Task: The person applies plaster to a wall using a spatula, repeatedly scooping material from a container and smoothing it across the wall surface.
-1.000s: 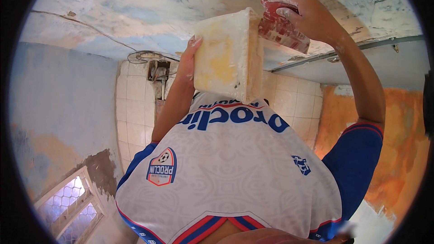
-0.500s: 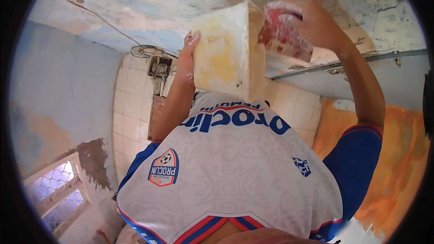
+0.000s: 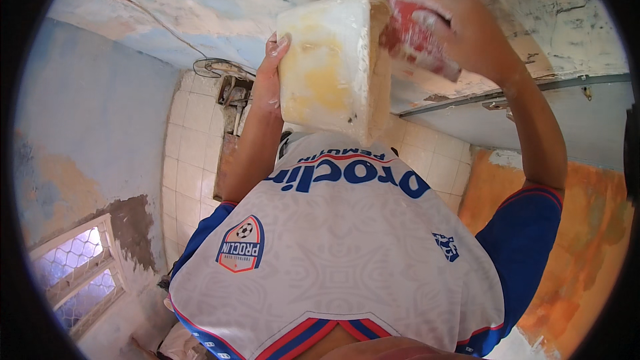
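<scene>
A white plastic tub with yellowish patches is tipped on its side before my chest, its open mouth to the right. My left hand is closed on the tub's left end, the thumb showing and most fingers hidden behind it. In my right hand is a flat red putty spreader smeared with white paste, held close to the tub's mouth. Motion blurs this hand somewhat. Whitish smears also mark my left fingers and wrist. The inside of the tub is mostly hidden.
A patchy, white-smeared wall rises close in front, with a cable along it. Pale floor tiles lie below. At left are a round fan-like object and a grilled window; an orange-painted surface is at right.
The tub and my left hand have shifted slightly left and up. My right hand and the red spreader have also risen a little, with the spreader staying near the tub's mouth.
</scene>
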`<state>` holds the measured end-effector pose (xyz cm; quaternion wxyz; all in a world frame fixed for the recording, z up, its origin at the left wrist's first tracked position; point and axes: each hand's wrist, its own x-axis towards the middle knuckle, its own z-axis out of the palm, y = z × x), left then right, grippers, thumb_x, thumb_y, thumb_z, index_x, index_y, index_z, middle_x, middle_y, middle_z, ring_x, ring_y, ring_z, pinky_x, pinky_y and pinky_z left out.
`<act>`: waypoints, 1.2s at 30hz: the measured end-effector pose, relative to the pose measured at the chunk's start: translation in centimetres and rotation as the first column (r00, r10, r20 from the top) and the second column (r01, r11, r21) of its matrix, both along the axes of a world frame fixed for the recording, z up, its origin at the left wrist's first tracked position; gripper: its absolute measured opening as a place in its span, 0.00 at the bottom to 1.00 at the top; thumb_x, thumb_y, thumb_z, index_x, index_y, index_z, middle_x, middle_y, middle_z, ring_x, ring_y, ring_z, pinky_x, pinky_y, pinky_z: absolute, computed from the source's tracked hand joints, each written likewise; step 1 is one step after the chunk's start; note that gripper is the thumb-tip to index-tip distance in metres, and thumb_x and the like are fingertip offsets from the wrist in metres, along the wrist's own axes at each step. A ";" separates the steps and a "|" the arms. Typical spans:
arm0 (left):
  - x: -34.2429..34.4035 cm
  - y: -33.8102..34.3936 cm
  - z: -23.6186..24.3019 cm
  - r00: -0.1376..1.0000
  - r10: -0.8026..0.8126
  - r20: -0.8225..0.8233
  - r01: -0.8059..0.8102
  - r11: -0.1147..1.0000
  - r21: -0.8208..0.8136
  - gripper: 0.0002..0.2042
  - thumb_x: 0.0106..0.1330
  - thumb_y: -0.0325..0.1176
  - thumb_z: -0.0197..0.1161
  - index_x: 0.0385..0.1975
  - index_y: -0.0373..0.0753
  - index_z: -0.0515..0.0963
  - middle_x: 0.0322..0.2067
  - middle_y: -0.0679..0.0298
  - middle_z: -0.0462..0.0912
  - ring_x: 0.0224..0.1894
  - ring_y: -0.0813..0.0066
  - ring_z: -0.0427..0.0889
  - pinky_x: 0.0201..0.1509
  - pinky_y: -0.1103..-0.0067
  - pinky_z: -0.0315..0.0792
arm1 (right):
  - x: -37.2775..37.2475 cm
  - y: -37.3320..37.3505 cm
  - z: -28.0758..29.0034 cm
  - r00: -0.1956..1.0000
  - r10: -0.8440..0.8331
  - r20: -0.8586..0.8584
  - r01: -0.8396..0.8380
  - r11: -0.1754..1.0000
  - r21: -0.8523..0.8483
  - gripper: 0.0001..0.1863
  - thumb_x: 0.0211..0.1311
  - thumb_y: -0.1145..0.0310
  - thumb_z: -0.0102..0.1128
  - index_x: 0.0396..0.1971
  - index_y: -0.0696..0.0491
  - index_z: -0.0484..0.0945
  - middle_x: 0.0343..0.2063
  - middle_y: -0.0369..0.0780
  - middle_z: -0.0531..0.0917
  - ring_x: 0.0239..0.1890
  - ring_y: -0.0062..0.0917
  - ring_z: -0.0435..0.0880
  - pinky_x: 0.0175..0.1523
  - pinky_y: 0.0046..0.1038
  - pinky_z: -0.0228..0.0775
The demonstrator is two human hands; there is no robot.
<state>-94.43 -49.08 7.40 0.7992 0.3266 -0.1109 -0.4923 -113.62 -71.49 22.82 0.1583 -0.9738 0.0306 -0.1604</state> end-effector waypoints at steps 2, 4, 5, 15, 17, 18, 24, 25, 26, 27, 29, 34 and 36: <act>-0.3 -0.1 0.0 0.998 0.051 0.046 -0.053 0.998 0.033 0.24 0.74 0.37 0.55 0.65 0.37 0.60 0.57 0.53 0.74 0.56 0.62 0.80 0.58 0.67 0.78 | -0.6 0.5 -1.0 0.998 -0.005 -0.058 -0.001 0.995 -0.098 0.21 0.62 0.80 0.53 0.56 0.54 0.80 0.40 0.49 0.87 0.37 0.36 0.86 0.46 0.32 0.77; -0.7 -0.1 -0.1 0.994 0.084 0.068 -0.089 0.993 0.075 0.23 0.74 0.38 0.54 0.64 0.36 0.61 0.57 0.52 0.75 0.55 0.62 0.80 0.58 0.67 0.79 | -0.8 2.1 0.7 0.967 -0.079 -0.242 0.087 0.996 0.023 0.21 0.63 0.80 0.53 0.56 0.54 0.81 0.41 0.49 0.87 0.37 0.38 0.85 0.48 0.33 0.76; -0.7 0.0 0.1 0.995 0.059 0.074 -0.062 0.998 0.030 0.23 0.74 0.38 0.54 0.64 0.36 0.62 0.57 0.52 0.75 0.55 0.62 0.80 0.57 0.66 0.79 | -0.9 1.7 0.7 0.983 -0.074 -0.167 0.080 0.996 0.025 0.21 0.63 0.80 0.53 0.56 0.53 0.81 0.40 0.50 0.87 0.37 0.38 0.85 0.48 0.33 0.76; -0.1 -0.2 1.0 0.996 0.063 0.067 -0.061 0.998 -0.026 0.22 0.73 0.38 0.55 0.63 0.37 0.62 0.57 0.51 0.74 0.55 0.60 0.80 0.56 0.64 0.81 | -2.0 1.6 1.1 0.989 -0.133 -0.066 0.133 0.991 0.002 0.21 0.63 0.79 0.54 0.56 0.53 0.81 0.43 0.52 0.86 0.40 0.42 0.87 0.49 0.35 0.78; -0.4 -0.5 1.1 0.995 0.076 0.064 -0.074 0.997 -0.034 0.23 0.73 0.38 0.55 0.64 0.37 0.61 0.57 0.51 0.74 0.56 0.60 0.80 0.56 0.64 0.81 | -2.1 2.9 -0.1 0.987 -0.056 -0.149 0.053 0.998 -0.028 0.22 0.62 0.80 0.54 0.55 0.55 0.81 0.42 0.52 0.86 0.39 0.40 0.88 0.48 0.34 0.79; -0.4 -0.6 0.7 0.996 0.067 0.063 -0.064 0.996 -0.055 0.23 0.73 0.37 0.55 0.64 0.37 0.60 0.57 0.51 0.73 0.56 0.59 0.80 0.56 0.64 0.81 | -2.4 3.5 -0.5 0.980 -0.020 -0.199 0.015 1.000 -0.026 0.21 0.62 0.80 0.53 0.55 0.55 0.81 0.42 0.52 0.86 0.39 0.40 0.88 0.48 0.34 0.79; 0.0 -0.1 0.7 0.997 0.057 0.056 -0.051 0.994 -0.102 0.23 0.74 0.36 0.54 0.65 0.39 0.57 0.57 0.51 0.72 0.57 0.58 0.78 0.58 0.63 0.79 | -1.9 3.3 0.7 0.986 -0.084 -0.143 0.074 0.995 -0.070 0.19 0.62 0.78 0.55 0.53 0.56 0.82 0.40 0.51 0.87 0.38 0.42 0.87 0.47 0.37 0.79; -0.1 -0.2 0.7 0.995 0.085 0.051 -0.081 0.993 -0.084 0.23 0.74 0.36 0.54 0.65 0.40 0.57 0.57 0.51 0.72 0.57 0.58 0.78 0.58 0.63 0.78 | -1.9 3.7 1.0 0.979 -0.095 -0.180 0.089 0.995 -0.040 0.19 0.61 0.78 0.55 0.53 0.56 0.82 0.40 0.50 0.87 0.38 0.42 0.87 0.47 0.37 0.78; -0.1 -0.1 0.5 0.995 0.087 0.053 -0.082 0.993 -0.086 0.23 0.74 0.36 0.53 0.65 0.40 0.57 0.57 0.51 0.72 0.57 0.58 0.78 0.58 0.63 0.78 | -2.0 4.3 0.0 0.971 -0.039 -0.236 0.029 0.998 -0.049 0.19 0.61 0.78 0.56 0.53 0.56 0.82 0.40 0.50 0.87 0.39 0.40 0.88 0.48 0.35 0.79; 0.0 -0.1 0.2 0.994 0.091 0.058 -0.085 0.992 -0.094 0.23 0.74 0.36 0.53 0.65 0.39 0.57 0.57 0.51 0.72 0.57 0.58 0.78 0.58 0.63 0.78 | -2.1 4.6 -0.6 0.958 0.015 -0.286 -0.033 0.998 -0.059 0.19 0.62 0.77 0.56 0.53 0.56 0.82 0.39 0.50 0.87 0.40 0.38 0.88 0.48 0.34 0.79; 0.4 -0.1 0.4 0.995 0.077 0.058 -0.070 0.990 -0.119 0.23 0.74 0.36 0.54 0.64 0.39 0.57 0.57 0.51 0.72 0.57 0.58 0.78 0.58 0.62 0.79 | -2.0 4.0 -0.2 0.994 0.021 -0.106 -0.031 0.996 -0.090 0.17 0.63 0.75 0.58 0.53 0.55 0.82 0.40 0.49 0.87 0.40 0.39 0.88 0.48 0.34 0.78; 0.4 -0.1 0.3 0.996 0.085 0.040 -0.081 0.991 -0.109 0.23 0.73 0.37 0.55 0.63 0.39 0.57 0.56 0.51 0.73 0.56 0.58 0.79 0.57 0.62 0.79 | -1.1 0.5 3.3 0.991 0.010 0.131 0.008 0.991 -0.130 0.19 0.58 0.72 0.61 0.51 0.58 0.82 0.36 0.53 0.84 0.36 0.47 0.84 0.43 0.40 0.76; 0.4 0.0 0.1 0.997 0.074 0.036 -0.070 0.992 -0.105 0.23 0.73 0.37 0.55 0.63 0.39 0.58 0.55 0.51 0.73 0.55 0.58 0.80 0.57 0.62 0.79 | -0.9 0.5 3.1 0.994 -0.029 0.102 0.051 0.974 -0.220 0.19 0.58 0.71 0.61 0.51 0.58 0.81 0.36 0.54 0.84 0.36 0.47 0.84 0.43 0.40 0.76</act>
